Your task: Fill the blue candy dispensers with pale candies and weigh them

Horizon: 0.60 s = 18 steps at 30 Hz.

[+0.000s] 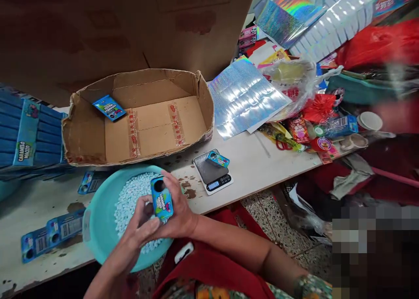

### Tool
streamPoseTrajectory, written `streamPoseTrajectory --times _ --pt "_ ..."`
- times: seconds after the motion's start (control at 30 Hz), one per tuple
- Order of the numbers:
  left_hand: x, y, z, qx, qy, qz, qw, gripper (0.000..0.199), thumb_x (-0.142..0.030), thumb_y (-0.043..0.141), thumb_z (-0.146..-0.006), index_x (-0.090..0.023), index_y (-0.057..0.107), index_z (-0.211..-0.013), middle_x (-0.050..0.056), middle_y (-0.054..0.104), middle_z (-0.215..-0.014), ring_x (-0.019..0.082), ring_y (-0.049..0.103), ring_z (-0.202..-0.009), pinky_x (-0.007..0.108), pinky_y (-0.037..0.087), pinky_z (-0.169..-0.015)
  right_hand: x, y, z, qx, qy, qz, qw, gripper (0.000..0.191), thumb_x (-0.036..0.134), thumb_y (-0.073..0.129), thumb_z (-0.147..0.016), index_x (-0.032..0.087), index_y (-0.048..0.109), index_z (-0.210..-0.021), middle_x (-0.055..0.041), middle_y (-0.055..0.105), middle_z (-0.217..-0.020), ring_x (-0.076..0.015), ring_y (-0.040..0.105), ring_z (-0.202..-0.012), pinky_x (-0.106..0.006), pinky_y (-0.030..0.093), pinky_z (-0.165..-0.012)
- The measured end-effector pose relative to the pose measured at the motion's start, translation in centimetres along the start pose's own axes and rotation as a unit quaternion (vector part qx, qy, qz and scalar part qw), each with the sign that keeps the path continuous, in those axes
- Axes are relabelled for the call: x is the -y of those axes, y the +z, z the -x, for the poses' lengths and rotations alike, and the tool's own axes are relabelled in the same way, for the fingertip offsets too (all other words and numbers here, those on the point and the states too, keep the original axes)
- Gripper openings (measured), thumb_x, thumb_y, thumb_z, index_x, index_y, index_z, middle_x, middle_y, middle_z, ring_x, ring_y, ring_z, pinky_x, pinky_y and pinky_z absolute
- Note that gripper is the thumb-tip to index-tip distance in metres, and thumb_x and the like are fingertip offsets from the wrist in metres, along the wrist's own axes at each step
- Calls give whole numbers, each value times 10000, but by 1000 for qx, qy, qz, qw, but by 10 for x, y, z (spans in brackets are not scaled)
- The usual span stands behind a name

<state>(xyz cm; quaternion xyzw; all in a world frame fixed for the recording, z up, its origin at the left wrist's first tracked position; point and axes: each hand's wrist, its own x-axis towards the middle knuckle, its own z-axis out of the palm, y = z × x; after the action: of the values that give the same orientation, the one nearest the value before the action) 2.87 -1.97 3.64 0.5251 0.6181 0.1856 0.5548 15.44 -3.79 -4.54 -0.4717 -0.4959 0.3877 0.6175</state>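
A small blue candy box (pixel 162 198) with printed lettering and a dark round spot is held above the rim of the turquoise basin (pixel 98 222). My right hand (pixel 181 209) wraps round its back and right side. My left hand (pixel 140 225) grips it from the lower left, thumb near its bottom edge and fingers curled. Below lie many small pale-blue candies (pixel 131 198) in the basin. To the right, another blue candy box (pixel 218 159) rests on a small digital scale (pixel 212 174) with a lit display.
Behind the basin stands an open cardboard tray (pixel 190 133) holding one blue packet (pixel 109 108). Several blue boxes (pixel 65 227) lie at left, near a blue stack (pixel 26 133). Holographic sheets (pixel 248 98) and clutter fill the right. The table's front edge runs beneath my forearms.
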Motion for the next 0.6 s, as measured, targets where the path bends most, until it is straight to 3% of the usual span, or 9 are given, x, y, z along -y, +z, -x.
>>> streamPoseTrajectory --times 0.1,0.13,0.17,0.23,0.3,0.37,0.43,0.5,0.6 --pt "37 -27 -1 44 -30 -37 998 419 -622 530 -740 -266 644 -928 83 654 -924 274 602 -810 414 513 -725 -1 13 6 8 52 -99 994 951 489 838 -523 261 390 -1331 -94 506 -1334 -264 495 -1242 -418 405 -1065" --pt "49 -40 -14 20 -20 -94 995 434 -628 518 -746 -244 646 -903 95 650 -942 292 600 -863 430 507 -771 -1 13 10 -1 86 -124 988 842 478 807 -586 255 428 -1304 -81 540 -1296 -243 536 -1195 -397 436 -1036" --pt "62 -52 -30 -43 0 -162 986 451 -627 507 -752 -223 646 -897 110 645 -964 314 589 -930 450 491 -822 -1 12 15 -12 121 -142 982 759 472 782 -626 247 461 -1276 -73 570 -1255 -229 569 -1146 -384 465 -1002" --pt "87 -64 -68 -168 76 -309 933 482 -584 518 -760 -187 632 -1010 146 613 -1094 345 513 -1113 484 404 -970 -1 10 25 -21 176 -162 971 653 472 760 -653 232 519 -1210 -60 625 -1150 -217 618 -1041 -374 512 -929" --pt "106 -56 -102 -222 120 -401 881 535 -532 486 -805 -157 577 -1175 179 514 -1270 350 408 -1237 497 315 -1046 -2 9 35 -14 195 -160 967 585 478 765 -641 216 571 -1127 -48 653 -1050 -212 636 -963 -364 530 -881" --pt "116 -34 -124 -258 105 -454 847 546 -535 457 -837 -164 555 -1225 187 453 -1322 361 379 -1245 511 307 -1036 -3 10 44 -25 192 -143 971 546 485 773 -619 199 603 -1052 -49 646 -1023 -209 629 -950 -357 524 -879" --pt "117 -10 -132 -236 96 -486 836 519 -553 448 -848 -181 579 -1186 175 495 -1251 354 426 -1181 483 345 -998 -5 13 50 -38 191 -129 972 517 486 769 -616 191 609 -1010 -46 641 -998 -200 625 -923 -348 521 -870" --pt "114 5 -126 -161 117 -506 839 457 -532 448 -858 -198 596 -1133 150 554 -1136 329 482 -1101 429 381 -951 -7 15 52 -48 204 -118 971 494 478 756 -632 199 598 -1008 -32 647 -949 -184 624 -865 -335 528 -831" --pt "118 3 -102 -58 131 -518 843 311 -409 447 -877 -235 604 -1081 117 587 -1051 298 531 -1019 369 416 -845 -9 16 52 -78 213 -82 970 465 452 749 -645 205 575 -999 -24 645 -908 -175 611 -818 -315 526 -786"
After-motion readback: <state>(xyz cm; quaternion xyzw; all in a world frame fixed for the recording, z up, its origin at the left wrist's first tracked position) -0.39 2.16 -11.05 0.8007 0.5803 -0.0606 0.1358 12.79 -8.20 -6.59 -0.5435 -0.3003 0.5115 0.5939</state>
